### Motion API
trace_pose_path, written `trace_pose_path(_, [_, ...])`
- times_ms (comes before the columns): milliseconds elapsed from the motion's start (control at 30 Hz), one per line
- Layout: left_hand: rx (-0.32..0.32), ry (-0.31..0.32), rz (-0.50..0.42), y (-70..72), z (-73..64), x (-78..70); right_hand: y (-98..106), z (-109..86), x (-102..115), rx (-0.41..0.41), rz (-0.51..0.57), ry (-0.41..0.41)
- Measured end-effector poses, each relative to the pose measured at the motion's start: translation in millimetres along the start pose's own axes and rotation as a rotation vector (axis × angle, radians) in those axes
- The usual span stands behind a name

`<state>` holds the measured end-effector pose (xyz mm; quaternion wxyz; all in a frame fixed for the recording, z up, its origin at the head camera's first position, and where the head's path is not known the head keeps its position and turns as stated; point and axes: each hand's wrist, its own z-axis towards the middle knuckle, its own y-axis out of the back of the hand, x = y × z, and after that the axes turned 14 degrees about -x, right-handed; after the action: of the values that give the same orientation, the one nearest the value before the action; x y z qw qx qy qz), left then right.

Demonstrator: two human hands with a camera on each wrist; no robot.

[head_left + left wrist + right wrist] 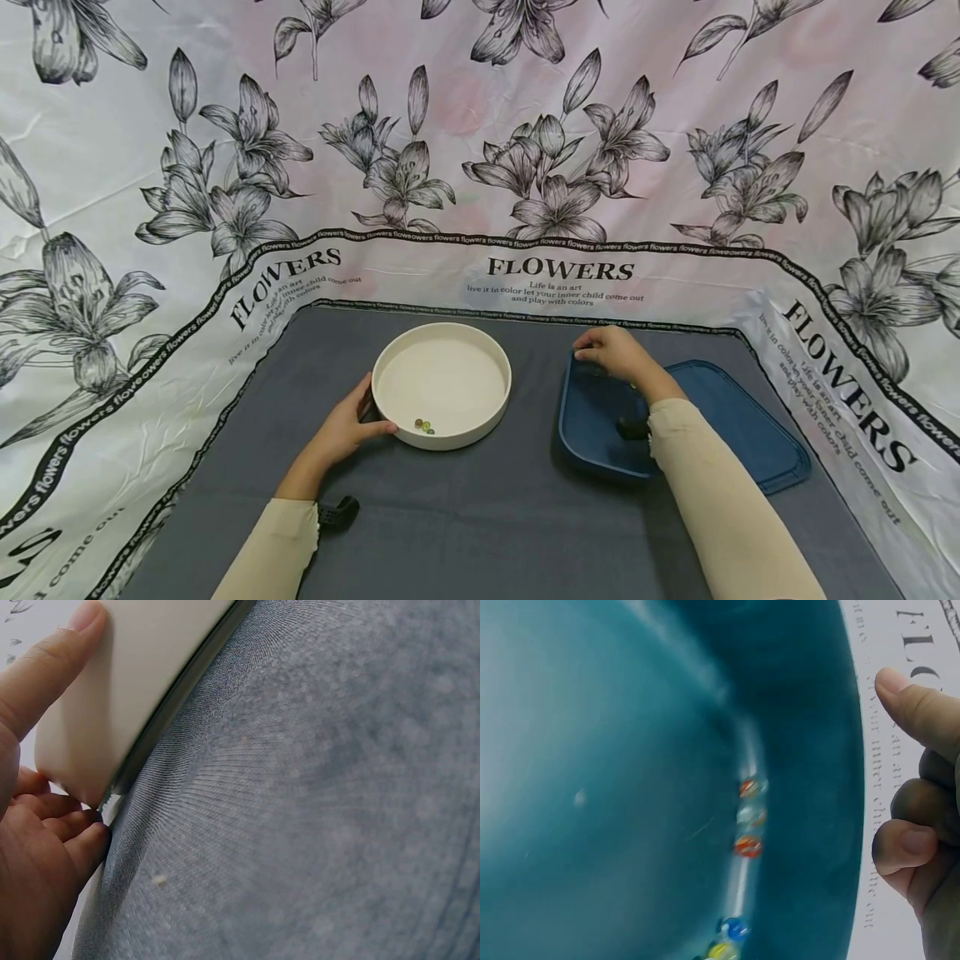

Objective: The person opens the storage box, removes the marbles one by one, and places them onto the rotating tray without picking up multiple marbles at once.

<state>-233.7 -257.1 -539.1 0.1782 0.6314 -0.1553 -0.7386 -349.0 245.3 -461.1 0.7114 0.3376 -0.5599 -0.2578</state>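
In the head view, my left hand grips the near left side of a round cream dish. Its thumb lies against the dish wall, and the other fingers reach the lower edge. Small glass marbles sit inside the dish at its near side. My right hand is over the far rim of a deep blue tray, thumb apart from loosely bent fingers, nothing visible between them. Several marbles lie along the tray's inner edge, among them an orange one and a blue one.
A flat blue lid-like piece lies right of the tray, partly hidden by the right forearm. Grey cloth covers the table, and a white flower-printed sheet borders it at the back and sides.
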Motion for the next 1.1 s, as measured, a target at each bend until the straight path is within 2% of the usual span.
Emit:
trace_pose_path(267, [0.014,-0.021,-0.027,1.7,-1.6,2.1,-0.2,5.3,27.4,0.018,0.007,0.012])
trace_pose_path(500, [0.013,-0.021,-0.034,1.6,-1.4,4.4,-4.6,10.4,49.0,0.026,-0.007,0.079])
trace_pose_path(700, [0.012,-0.026,-0.036,1.9,-1.6,3.6,-13.3,16.8,62.2,0.025,-0.013,0.131])
trace_pose_path(1100, [0.011,-0.004,-0.031,0.1,-0.9,0.2,-34.8,25.0,81.9,0.063,0.019,0.172])
